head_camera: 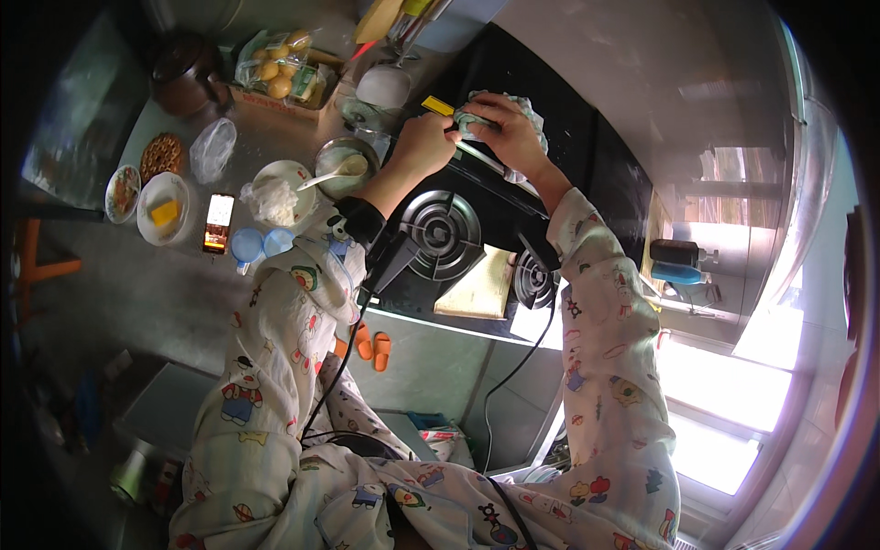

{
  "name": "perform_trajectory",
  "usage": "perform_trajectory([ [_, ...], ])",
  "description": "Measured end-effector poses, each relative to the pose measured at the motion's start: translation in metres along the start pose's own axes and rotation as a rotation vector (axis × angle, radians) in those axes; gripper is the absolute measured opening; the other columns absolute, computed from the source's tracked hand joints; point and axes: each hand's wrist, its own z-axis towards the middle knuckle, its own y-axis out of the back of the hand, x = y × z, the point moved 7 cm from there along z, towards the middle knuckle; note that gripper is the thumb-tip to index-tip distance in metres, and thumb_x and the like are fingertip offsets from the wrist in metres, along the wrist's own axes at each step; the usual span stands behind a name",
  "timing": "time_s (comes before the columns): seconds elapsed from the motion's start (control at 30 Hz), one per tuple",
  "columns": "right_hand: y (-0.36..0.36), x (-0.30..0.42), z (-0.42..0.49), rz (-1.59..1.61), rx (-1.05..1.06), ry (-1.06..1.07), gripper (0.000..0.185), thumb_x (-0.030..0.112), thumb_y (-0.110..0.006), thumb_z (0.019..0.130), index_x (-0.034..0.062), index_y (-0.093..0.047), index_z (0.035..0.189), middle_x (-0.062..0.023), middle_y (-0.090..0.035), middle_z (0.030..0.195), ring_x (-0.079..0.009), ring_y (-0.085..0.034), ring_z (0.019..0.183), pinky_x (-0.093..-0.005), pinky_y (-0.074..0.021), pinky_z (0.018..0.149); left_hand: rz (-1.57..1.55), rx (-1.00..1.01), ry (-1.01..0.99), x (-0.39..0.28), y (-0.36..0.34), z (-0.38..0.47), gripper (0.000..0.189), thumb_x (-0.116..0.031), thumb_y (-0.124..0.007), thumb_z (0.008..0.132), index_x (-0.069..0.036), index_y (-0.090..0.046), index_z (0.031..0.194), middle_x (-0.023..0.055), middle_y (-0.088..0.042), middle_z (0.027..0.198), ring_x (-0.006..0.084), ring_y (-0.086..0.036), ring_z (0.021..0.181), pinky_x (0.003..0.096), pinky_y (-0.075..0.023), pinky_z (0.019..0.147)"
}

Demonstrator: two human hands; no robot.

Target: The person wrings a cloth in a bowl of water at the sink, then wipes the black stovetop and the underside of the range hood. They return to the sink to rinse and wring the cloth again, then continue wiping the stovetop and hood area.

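My right hand (505, 127) presses a crumpled, pale patterned cloth (535, 117) against a glossy black panel (570, 130) behind the gas stove. Beside it, my left hand (427, 143) is curled into a fist at the panel's edge, close to a yellow label (437, 105). What its fingers grip, if anything, is hidden. A silver strip (488, 157) runs along the panel below both hands. Nearer to me are a large gas burner (440, 234) and a second burner (535, 278), partly covered by a black support. A shiny tan sheet (476, 287) lies between them.
Left of the stove stand a metal pot (375, 157) with a white spoon (347, 167), a bowl (302, 182) of white stuff, blue cups (247, 245), a lit phone (218, 223) and a cardboard box (275, 105). Bottles (677, 273) stand at right. Black cables hang before me.
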Motion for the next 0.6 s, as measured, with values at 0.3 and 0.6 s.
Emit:
perform_trajectory([
  [0.3, 0.019, 0.0, -0.041, -0.159, -0.015, 0.078, 0.026, 0.01, -0.066, 0.071, 0.0073, -0.062, 0.097, -0.0078, -0.058, 0.108, -0.0277, -0.054, 0.102, -0.0356, -0.0432, 0.089, 0.034, -0.009, -0.015, -0.006, 0.005, -0.001, 0.026, -0.02, -0.056, 0.082, 0.001, -0.061, 0.096, 0.0162, -0.063, 0.075, 0.0248, -0.062, 0.069, 0.0336, -0.0472, 0.064],
  [0.6, 0.127, -0.109, -0.086, -0.124, -0.49, -0.415, 0.024, 0.017, -0.065, 0.077, 0.0047, -0.062, 0.098, -0.0109, -0.063, 0.096, -0.0198, -0.062, 0.089, -0.0299, -0.0473, 0.079, -0.038, 0.008, 0.016, -0.003, 0.002, -0.001, 0.028, -0.017, -0.059, 0.08, 0.002, -0.062, 0.1, 0.0235, -0.061, 0.095, 0.0361, -0.059, 0.09, 0.0389, -0.0483, 0.078],
])
